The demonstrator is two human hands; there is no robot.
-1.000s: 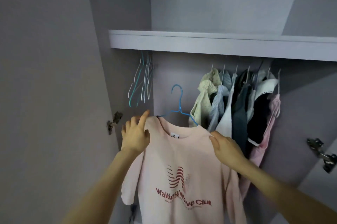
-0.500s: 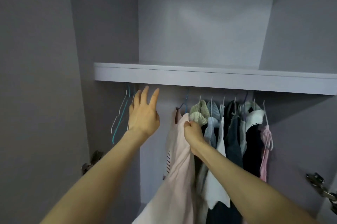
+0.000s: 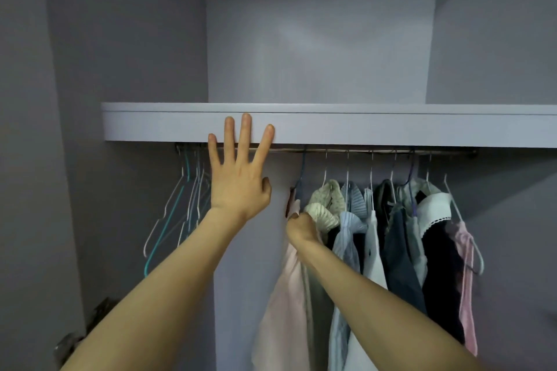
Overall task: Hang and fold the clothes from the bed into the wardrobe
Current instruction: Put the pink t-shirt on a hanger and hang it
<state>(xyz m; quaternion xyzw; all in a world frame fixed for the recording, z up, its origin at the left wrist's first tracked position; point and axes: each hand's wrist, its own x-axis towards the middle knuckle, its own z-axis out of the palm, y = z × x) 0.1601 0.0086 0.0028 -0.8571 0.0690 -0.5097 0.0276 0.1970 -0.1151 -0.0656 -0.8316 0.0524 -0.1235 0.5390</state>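
A pale pink T-shirt (image 3: 283,304) hangs edge-on from a blue hanger (image 3: 301,173) hooked on the wardrobe rail (image 3: 361,151). My right hand (image 3: 301,227) grips the shirt's shoulder near the collar, just left of several other hung garments (image 3: 391,235). My left hand (image 3: 239,177) is raised with straight, spread fingers in front of the shelf edge (image 3: 361,129); it holds nothing.
Several bare wire hangers (image 3: 184,210) hang at the rail's left end. The grey wardrobe has a shelf above the rail and side walls at left and right. A door hinge (image 3: 64,346) shows at lower left.
The pink shirt went from facing me to hanging edge-on on the rail. My left hand let go and rose toward the shelf edge. The view tilted up.
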